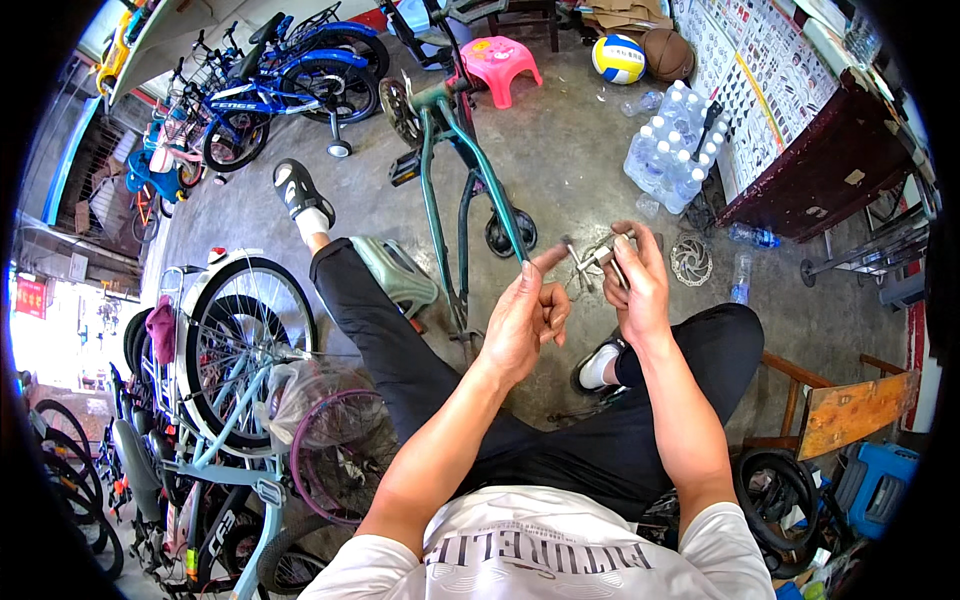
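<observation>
Your right fingers (634, 266) pinch the silver tool (597, 258), which could drop to the floor (580, 140) beneath them if your left fingers (553, 299), index outstretched, nudge it.

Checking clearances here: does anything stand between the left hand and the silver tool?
Nothing visible: the left hand has its index finger beside the silver tool in the right hand; contact is unclear.

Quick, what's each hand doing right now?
Left hand: partly open, index finger pointing at the metal tool; touching or not, can't tell.
Right hand: closed, holding that metal tool.
</observation>
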Tool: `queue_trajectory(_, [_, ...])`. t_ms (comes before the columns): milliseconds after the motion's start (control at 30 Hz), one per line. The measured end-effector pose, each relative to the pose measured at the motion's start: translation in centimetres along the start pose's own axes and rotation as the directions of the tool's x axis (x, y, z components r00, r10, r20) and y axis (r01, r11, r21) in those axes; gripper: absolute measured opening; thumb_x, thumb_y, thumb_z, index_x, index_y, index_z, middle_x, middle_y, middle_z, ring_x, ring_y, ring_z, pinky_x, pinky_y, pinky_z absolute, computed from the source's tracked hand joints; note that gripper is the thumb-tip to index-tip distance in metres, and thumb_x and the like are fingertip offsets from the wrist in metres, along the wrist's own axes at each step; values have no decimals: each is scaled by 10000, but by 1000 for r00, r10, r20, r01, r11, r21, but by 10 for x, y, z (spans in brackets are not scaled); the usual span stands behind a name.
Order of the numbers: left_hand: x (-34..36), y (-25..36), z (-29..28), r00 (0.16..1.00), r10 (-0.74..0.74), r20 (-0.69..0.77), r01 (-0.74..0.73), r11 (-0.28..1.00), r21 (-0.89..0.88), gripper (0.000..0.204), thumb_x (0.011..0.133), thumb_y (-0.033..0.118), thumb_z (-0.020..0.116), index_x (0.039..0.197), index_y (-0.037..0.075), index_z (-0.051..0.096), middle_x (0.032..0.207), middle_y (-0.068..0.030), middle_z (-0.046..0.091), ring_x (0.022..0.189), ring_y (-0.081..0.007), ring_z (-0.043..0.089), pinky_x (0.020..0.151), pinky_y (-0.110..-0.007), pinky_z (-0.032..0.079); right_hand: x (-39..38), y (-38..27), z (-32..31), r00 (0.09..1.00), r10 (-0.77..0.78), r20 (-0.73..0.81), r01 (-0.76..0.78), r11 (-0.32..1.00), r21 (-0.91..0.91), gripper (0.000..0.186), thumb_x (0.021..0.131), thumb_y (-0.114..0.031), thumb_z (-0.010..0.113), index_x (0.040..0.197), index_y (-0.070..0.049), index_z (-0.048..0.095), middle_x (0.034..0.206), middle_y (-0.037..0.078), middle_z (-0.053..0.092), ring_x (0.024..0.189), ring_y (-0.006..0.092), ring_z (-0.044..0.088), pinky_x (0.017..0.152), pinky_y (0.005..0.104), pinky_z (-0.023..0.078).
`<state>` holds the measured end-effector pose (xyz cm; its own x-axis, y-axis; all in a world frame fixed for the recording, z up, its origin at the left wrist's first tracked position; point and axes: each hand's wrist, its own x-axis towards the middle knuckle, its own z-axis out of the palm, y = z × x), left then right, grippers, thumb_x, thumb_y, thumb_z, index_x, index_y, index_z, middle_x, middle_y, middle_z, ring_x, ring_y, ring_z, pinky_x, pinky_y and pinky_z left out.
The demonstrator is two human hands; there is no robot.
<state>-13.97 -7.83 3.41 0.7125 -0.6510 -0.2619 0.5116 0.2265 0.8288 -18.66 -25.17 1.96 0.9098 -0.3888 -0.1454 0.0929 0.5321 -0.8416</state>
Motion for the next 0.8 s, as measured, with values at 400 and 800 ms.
queue_trajectory(400, [6, 0, 1, 995, 13, 102, -23, 994, 104, 821, 1063, 651, 312, 1503, -33, 423, 709, 13, 457, 554, -66, 371, 580, -252, 443, 5, 0, -3, 999, 18, -30, -19, 1000, -13, 310, 1041, -251, 590, 1294, -86, 519, 802, -43, 482, 548, 10, 348, 459, 190, 207])
queue_trajectory(800, [14, -9, -5, 977, 61, 204, -92, 985, 146, 779, 1060, 647, 334, 1503, 18, 455, 720, 16, 479, 573, -68, 394, 603, -245, 448, 7, -1, -6, 999, 5, -43, -6, 1000, -9, 325, 1037, -258, 602, 1299, -88, 513, 765, -48, 471, 521, 9, 330, 440, 194, 197])
